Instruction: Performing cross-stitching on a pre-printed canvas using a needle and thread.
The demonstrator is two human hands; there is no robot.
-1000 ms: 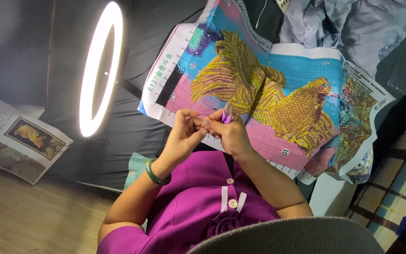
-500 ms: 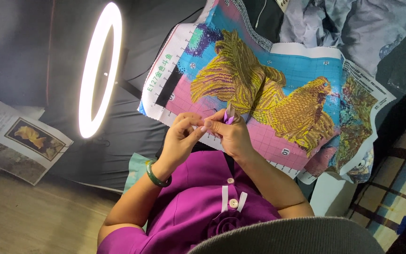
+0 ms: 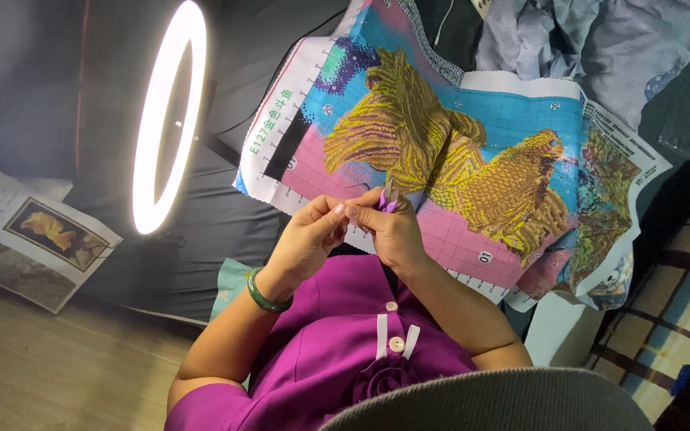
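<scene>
A cross-stitch canvas [image 3: 473,160] with golden fish on a blue and pink ground lies spread in front of me. Both my hands meet over its near pink edge. My right hand [image 3: 393,231] grips a small purple clipping tool [image 3: 389,199], whose metal tip points up at the canvas. My left hand [image 3: 309,239], with a green bangle [image 3: 265,295] on its wrist, has its fingertips pinched together and touching my right fingers. Anything it pinches is too thin to see.
A lit ring light [image 3: 161,120] stands at the left over dark cloth [image 3: 225,223]. A printed sheet with a fish picture [image 3: 33,231] lies at the far left on a wooden floor [image 3: 41,375]. Crumpled grey clothes [image 3: 600,48] lie at the top right, plaid fabric [image 3: 664,319] at the right.
My hands have stayed together over the canvas edge, with only small finger movements. The purple tool now shows more plainly above my right fingers.
</scene>
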